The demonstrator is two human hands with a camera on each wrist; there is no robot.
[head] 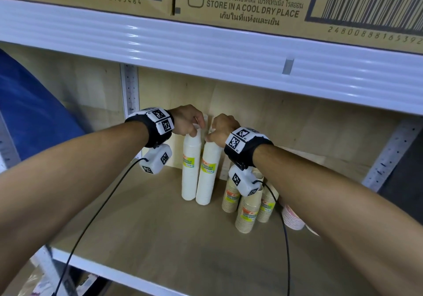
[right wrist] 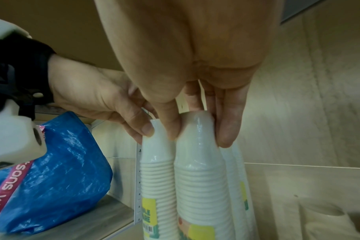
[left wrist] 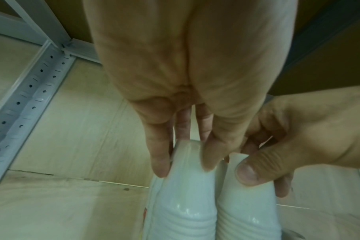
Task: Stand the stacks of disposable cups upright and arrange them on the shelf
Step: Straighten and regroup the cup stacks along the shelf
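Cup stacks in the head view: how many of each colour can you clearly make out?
White stacks: 2
Tan stacks: 3
Pinkish stack: 1
Total: 6, with more partly hidden behind the white ones.

The head view looks forward and down into the shelf (head: 160, 238) from nearby. Each wrist view looks close along its palm from below; all three share both white cup stacks (head: 199, 172).

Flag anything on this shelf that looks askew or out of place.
The right white cup stack, gripped at the top by the right hand, leans toward the left white cup stack held by the left hand. The tan cup stacks stand upright.
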